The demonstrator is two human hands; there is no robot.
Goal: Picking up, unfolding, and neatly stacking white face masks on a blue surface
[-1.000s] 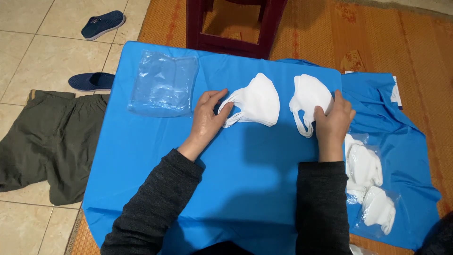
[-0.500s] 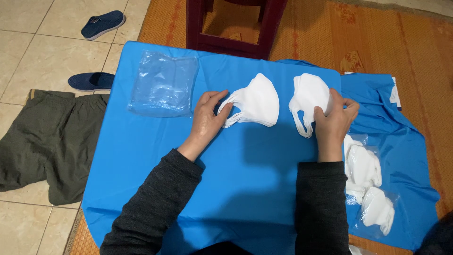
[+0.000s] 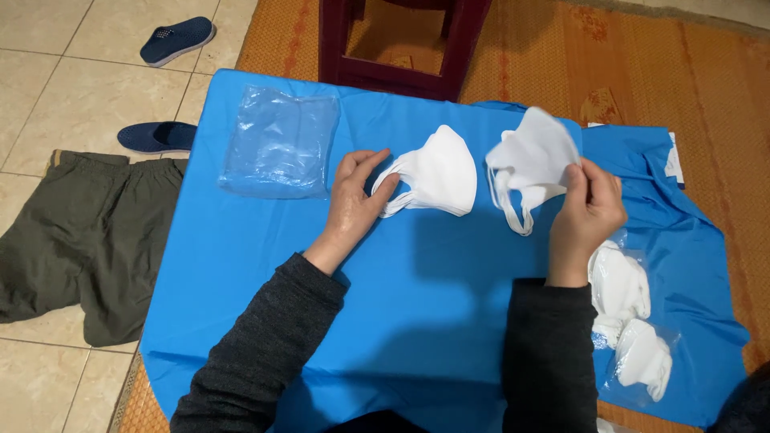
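My left hand (image 3: 355, 197) rests on the blue cloth (image 3: 265, 265), its fingers pinching the ear loops of a folded white face mask (image 3: 437, 171) that lies flat. My right hand (image 3: 587, 215) grips a second white mask (image 3: 531, 164) by its right edge and holds it lifted off the cloth, its loops dangling below. Both arms wear dark grey sleeves. Just right of my right forearm lie more white masks in clear wrappers (image 3: 634, 321).
A stack of clear plastic bags (image 3: 279, 142) lies at the cloth's far left. A dark red stool (image 3: 397, 40) stands beyond the cloth on a woven mat. Olive trousers (image 3: 72, 240) and two blue slippers (image 3: 156, 136) lie on the tiled floor at left.
My right hand has raised its mask off the cloth and tilted it up. My left hand stays on the other mask, hardly moved.
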